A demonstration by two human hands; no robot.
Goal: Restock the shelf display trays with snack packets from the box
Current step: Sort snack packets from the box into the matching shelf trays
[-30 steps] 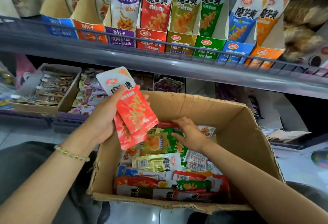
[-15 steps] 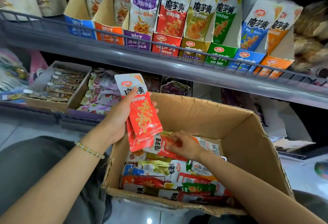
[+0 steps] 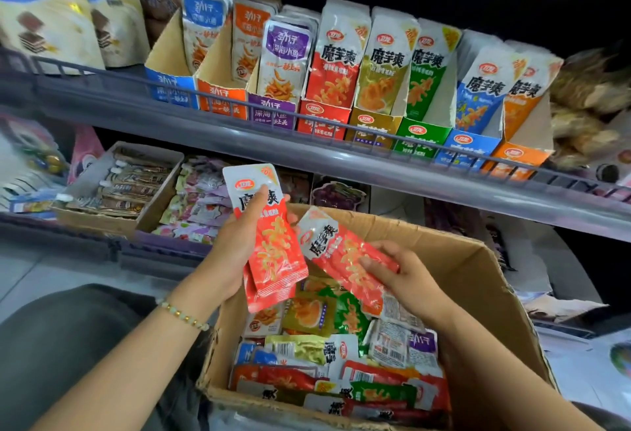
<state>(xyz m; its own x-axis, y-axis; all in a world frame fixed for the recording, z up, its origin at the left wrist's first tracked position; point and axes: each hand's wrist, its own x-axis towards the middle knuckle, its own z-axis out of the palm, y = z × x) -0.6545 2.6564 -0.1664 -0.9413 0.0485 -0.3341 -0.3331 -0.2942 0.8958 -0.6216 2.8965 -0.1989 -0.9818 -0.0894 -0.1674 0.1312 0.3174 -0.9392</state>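
A brown cardboard box in front of me holds several loose snack packets in red, green, yellow and blue. My left hand grips a small stack of red packets upright above the box's left edge. My right hand pinches another red packet, lifted above the pile and tilted toward the stack. On the upper shelf stands a row of coloured display trays with upright packets; the red tray is near the middle.
A grey wire rail runs along the upper shelf's front edge. Below it, a lower shelf carries an open carton of dark sachets and a pile of pastel packets. Large bags stand at the upper left. My knee is at the lower left.
My right hand took a red packet out of the pile in the box and raised it toward the stack in my left hand. The view tilted upward toward the shelf.
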